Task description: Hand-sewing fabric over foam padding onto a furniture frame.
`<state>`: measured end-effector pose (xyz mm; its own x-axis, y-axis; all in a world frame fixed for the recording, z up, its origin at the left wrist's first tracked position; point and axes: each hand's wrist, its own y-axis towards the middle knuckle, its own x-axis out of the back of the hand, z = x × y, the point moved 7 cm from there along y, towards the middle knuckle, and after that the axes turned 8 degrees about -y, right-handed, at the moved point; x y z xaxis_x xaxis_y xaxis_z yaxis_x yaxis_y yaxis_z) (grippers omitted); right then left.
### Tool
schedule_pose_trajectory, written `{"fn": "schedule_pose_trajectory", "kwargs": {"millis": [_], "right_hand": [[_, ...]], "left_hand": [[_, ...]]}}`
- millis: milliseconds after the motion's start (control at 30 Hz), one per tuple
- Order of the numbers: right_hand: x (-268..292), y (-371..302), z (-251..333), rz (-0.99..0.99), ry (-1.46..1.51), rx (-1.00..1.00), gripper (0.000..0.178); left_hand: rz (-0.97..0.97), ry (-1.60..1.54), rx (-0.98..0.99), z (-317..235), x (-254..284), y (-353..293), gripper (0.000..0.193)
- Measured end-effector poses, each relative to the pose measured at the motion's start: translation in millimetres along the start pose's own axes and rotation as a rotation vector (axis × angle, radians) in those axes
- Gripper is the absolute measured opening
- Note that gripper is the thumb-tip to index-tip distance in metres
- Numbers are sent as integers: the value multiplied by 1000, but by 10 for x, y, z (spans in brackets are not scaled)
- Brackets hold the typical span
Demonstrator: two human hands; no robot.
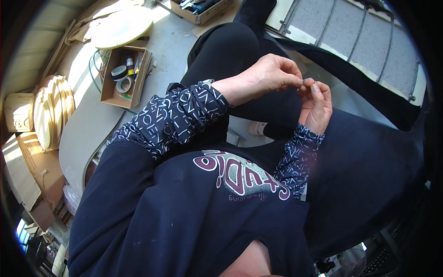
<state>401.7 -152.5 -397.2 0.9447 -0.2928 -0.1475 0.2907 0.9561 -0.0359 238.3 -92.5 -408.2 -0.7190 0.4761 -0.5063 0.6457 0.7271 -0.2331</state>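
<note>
My left hand (272, 76) reaches across my lap, its thumb and fingertips pinched together. Close against it, my right hand (317, 104) is raised with the fingers curled and the thumb pressed to them. Between the two sets of fingertips shows a short, thin greyish piece (305, 80); it is too small to name, and the fingers cover most of it. Both forearms wear dark sleeve covers with white line markings. The hands meet above my dark-clothed legs.
An open cardboard box (124, 81) with tape rolls stands at the left, near a round pale disc (122, 27). Several round wooden discs (54, 111) lean at the far left. A pale frame with dark wires (357, 34) lies at upper right. Another box (199, 11) stands at the back.
</note>
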Motion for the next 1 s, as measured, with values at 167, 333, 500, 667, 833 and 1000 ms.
{"fn": "schedule_pose_trajectory", "kwargs": {"millis": [167,333,500,667,833,1000], "right_hand": [[-24,-8,5,-45,-85,39,9],[0,8,-9,-22,-89,1,10],[32,-8,3,-11,-89,8,10],[58,-48,-11,-5,-100,18,11],[99,-86,-66,-17,-61,-39,13],[143,-123,-138,-1,7,-87,13]], "left_hand": [[32,-110,18,6,-13,-9,20],[33,-131,49,42,-4,24,19],[42,-80,-7,66,-26,48,18],[41,-59,-5,121,-49,41,17],[26,-27,1,146,-82,1,16],[26,-13,-30,189,-103,-6,17]]}}
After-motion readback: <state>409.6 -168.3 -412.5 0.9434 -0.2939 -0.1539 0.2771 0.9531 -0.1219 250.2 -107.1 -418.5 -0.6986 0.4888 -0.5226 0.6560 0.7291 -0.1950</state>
